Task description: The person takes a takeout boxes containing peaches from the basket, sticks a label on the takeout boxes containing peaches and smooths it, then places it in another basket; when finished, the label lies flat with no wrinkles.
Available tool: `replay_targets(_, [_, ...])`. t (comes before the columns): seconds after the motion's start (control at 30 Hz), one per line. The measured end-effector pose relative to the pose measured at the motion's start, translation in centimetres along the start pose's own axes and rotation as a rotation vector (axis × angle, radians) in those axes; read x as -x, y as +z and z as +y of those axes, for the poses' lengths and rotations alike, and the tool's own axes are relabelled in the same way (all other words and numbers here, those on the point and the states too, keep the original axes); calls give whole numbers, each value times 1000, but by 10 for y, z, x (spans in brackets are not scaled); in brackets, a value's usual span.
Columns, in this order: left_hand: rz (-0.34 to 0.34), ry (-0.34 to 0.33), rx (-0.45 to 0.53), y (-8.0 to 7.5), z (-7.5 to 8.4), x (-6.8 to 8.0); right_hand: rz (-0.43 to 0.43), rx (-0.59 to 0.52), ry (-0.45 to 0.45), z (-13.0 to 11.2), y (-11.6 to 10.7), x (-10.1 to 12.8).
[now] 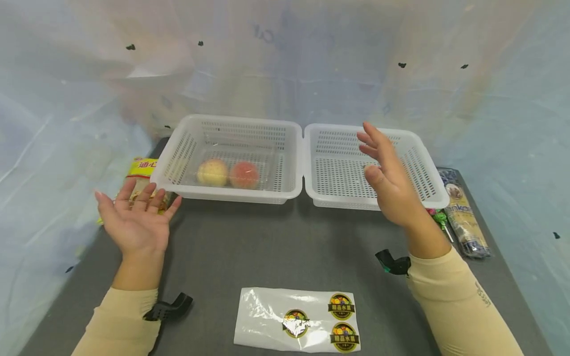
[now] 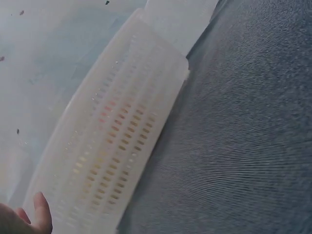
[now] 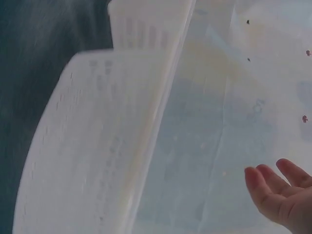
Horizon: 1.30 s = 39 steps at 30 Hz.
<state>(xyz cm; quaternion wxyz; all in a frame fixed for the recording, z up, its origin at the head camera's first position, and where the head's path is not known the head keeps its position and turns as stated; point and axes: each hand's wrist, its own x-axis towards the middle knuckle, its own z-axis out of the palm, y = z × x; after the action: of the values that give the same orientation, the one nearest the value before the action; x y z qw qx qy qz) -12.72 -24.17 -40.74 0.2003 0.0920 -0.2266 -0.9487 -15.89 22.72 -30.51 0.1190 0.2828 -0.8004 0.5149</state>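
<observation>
While both my hands hang above the dark table (image 1: 249,242), neither one grasps anything: my left hand (image 1: 135,220) is spread palm up with relaxed fingers near the front left corner of the left basket (image 1: 178,163), and my right hand (image 1: 387,180) is raised, fingers straight, in front of the right basket (image 1: 338,173).

From my head I can see things that the wrist cameras miss. Two peaches (image 1: 228,173) lie side by side in a clear tray inside the left basket; the right basket holds nothing that I can see. A yellow packet (image 1: 143,170) sits on the table behind my left hand, a dark snack packet (image 1: 463,212) and a lollipop (image 1: 438,217) lie to the right of the right basket, and a clear bag with round fruit stickers (image 1: 296,319) lies flat near me, between my forearms.

The left wrist view gives only my fingertips (image 2: 41,209) in its bottom corner, just beside that basket's perforated side wall, where a faint reddish tint shows through the slots. The right wrist view is blurred: a few straight fingertips (image 3: 273,185) stand apart from the right basket's wall, with the pale plastic sheeting behind.
</observation>
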Motion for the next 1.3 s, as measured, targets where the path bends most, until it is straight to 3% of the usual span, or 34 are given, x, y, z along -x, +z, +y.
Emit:
replay_targets(0.1, [58,1,-5,-3,-4,-1,2,-121,36,1,10,-6])
replay_targets(0.23, [80,-13,-30,-5,-12,-2,11,-278,119,2,25,-15])
replay_targets(0.43, [47,-66,-108,-10,-22,-4,10,-505,215,7,50,-28])
replay_targets(0.6, [35,-89,-105,-10,-27,-5,-5,-631,281,12,73,-37])
replay_targets(0.77, [32,-122,-73,-7,-30,-4,-14,-699,328,16,95,-44])
replay_targets(1.0, [50,-89,-35,-3,-34,-6,-46,-731,351,16,124,-58])
replay_targets(1.3, [103,-100,-20,2,-38,-8,63,-688,479,30,154,-75])
